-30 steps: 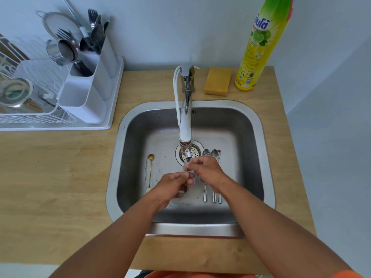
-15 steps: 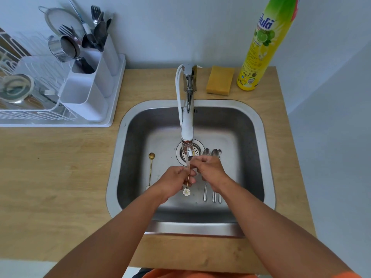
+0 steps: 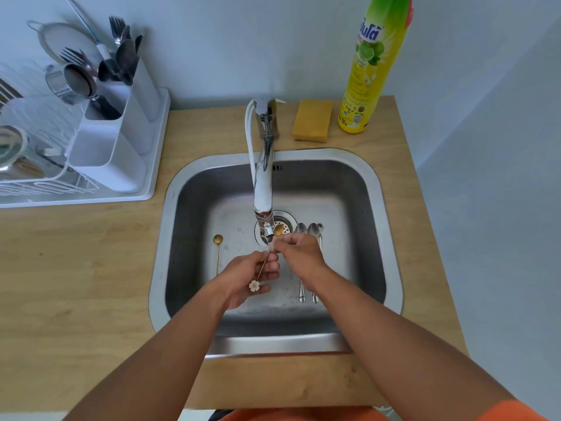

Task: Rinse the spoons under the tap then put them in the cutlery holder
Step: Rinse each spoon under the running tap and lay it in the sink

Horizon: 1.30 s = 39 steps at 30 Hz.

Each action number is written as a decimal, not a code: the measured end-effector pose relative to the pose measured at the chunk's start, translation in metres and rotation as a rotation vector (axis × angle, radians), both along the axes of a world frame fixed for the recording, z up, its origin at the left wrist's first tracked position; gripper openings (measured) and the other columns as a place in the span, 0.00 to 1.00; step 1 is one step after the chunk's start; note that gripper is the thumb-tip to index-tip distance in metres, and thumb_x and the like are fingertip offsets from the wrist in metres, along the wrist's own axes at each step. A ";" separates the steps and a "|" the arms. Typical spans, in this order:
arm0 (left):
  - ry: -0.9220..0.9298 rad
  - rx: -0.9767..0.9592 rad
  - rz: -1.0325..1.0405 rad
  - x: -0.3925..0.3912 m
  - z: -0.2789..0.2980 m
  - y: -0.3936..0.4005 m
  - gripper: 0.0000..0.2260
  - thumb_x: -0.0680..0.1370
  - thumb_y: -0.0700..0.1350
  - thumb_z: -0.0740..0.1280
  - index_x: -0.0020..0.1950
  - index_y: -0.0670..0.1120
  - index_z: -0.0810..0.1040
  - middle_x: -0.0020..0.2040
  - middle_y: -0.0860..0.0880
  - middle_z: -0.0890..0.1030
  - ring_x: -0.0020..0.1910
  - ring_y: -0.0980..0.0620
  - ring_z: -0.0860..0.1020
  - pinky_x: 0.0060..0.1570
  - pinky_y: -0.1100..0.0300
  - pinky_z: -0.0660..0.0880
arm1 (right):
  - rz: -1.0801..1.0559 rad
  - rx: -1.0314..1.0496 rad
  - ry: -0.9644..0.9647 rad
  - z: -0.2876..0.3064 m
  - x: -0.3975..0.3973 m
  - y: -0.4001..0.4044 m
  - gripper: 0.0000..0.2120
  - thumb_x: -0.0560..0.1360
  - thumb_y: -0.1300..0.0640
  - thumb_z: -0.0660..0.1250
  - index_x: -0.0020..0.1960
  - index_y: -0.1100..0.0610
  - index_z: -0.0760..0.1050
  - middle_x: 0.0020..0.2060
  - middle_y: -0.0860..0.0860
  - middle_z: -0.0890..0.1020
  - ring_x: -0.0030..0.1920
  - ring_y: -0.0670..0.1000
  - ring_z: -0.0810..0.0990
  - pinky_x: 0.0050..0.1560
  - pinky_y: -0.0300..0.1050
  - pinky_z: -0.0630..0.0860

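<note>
A thin gold spoon (image 3: pixel 263 265) with a white flower at its handle end is held under the tap (image 3: pixel 263 189), with water running on it. My left hand (image 3: pixel 249 276) grips its handle. My right hand (image 3: pixel 299 253) pinches the stem near the bowl, which shows beside the spout. A second gold spoon (image 3: pixel 217 253) lies on the sink floor to the left. Two or three silver spoons (image 3: pixel 306 230) lie to the right, partly hidden by my right hand. The white cutlery holder (image 3: pixel 112 141) stands in the drying rack at the far left, with forks and spoons in it.
The steel sink (image 3: pixel 373 183) is set into a wooden counter. A yellow sponge (image 3: pixel 312 120) and a tall yellow dish soap bottle (image 3: pixel 368 74) stand behind it. The white drying rack (image 3: pixel 39 183) holds a strainer, a metal cup and a lid.
The gold spoon has turned so that its flower end hangs lower and its bowl now shows beside the spout. Both hands stay under the tap.
</note>
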State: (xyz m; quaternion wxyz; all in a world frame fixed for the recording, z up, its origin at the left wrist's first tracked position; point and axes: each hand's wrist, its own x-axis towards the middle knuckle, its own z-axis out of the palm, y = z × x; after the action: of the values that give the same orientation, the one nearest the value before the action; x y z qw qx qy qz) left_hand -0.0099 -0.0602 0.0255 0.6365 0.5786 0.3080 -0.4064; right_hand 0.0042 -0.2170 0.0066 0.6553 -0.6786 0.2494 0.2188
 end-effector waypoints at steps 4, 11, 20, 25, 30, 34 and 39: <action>-0.009 0.016 -0.023 -0.006 -0.001 0.003 0.12 0.84 0.52 0.65 0.58 0.48 0.85 0.49 0.50 0.88 0.52 0.49 0.87 0.55 0.48 0.78 | -0.022 -0.021 0.022 0.004 0.005 -0.006 0.05 0.76 0.53 0.74 0.43 0.52 0.86 0.37 0.43 0.88 0.35 0.36 0.81 0.40 0.38 0.72; -0.068 0.101 -0.055 0.005 -0.001 0.000 0.12 0.81 0.53 0.71 0.59 0.48 0.85 0.52 0.49 0.89 0.52 0.52 0.87 0.57 0.49 0.78 | -0.052 0.026 0.068 0.005 0.000 -0.008 0.07 0.78 0.50 0.72 0.47 0.53 0.85 0.39 0.43 0.87 0.33 0.39 0.77 0.37 0.40 0.70; -0.121 0.168 -0.076 -0.010 0.002 0.000 0.11 0.80 0.54 0.72 0.57 0.49 0.86 0.49 0.51 0.89 0.52 0.53 0.87 0.54 0.52 0.80 | -0.015 0.018 0.045 0.007 0.003 -0.007 0.03 0.76 0.56 0.74 0.46 0.53 0.86 0.41 0.43 0.87 0.37 0.39 0.78 0.39 0.38 0.71; -0.120 0.172 -0.111 -0.013 0.005 0.007 0.10 0.80 0.53 0.72 0.57 0.50 0.85 0.50 0.52 0.89 0.51 0.54 0.87 0.54 0.51 0.80 | -0.060 0.041 0.060 0.008 0.006 -0.007 0.03 0.78 0.54 0.73 0.48 0.52 0.85 0.40 0.43 0.87 0.37 0.42 0.77 0.36 0.39 0.72; -0.158 0.256 -0.140 -0.009 0.006 0.000 0.10 0.78 0.51 0.75 0.55 0.47 0.86 0.46 0.53 0.90 0.51 0.51 0.87 0.49 0.55 0.81 | 0.009 0.018 0.012 0.004 -0.002 0.003 0.04 0.76 0.57 0.75 0.44 0.48 0.84 0.32 0.35 0.84 0.34 0.37 0.81 0.35 0.34 0.72; -0.213 0.275 -0.160 -0.009 0.007 -0.002 0.08 0.78 0.52 0.75 0.53 0.49 0.87 0.45 0.54 0.89 0.48 0.52 0.86 0.45 0.56 0.80 | 0.012 -0.028 -0.008 0.008 0.003 0.001 0.06 0.76 0.58 0.75 0.43 0.49 0.84 0.41 0.37 0.85 0.42 0.37 0.81 0.40 0.36 0.72; -0.294 0.315 -0.217 -0.011 0.004 0.006 0.06 0.76 0.54 0.77 0.47 0.52 0.88 0.44 0.56 0.89 0.47 0.55 0.86 0.46 0.56 0.81 | -0.053 -0.050 0.023 0.009 0.019 -0.011 0.08 0.79 0.56 0.73 0.41 0.52 0.86 0.33 0.38 0.83 0.33 0.42 0.74 0.32 0.37 0.69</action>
State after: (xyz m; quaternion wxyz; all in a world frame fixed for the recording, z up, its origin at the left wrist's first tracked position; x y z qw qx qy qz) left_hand -0.0211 -0.0542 0.0294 0.5290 0.7535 0.2077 -0.3306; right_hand 0.0235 -0.2281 0.0158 0.6407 -0.6854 0.2804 0.2028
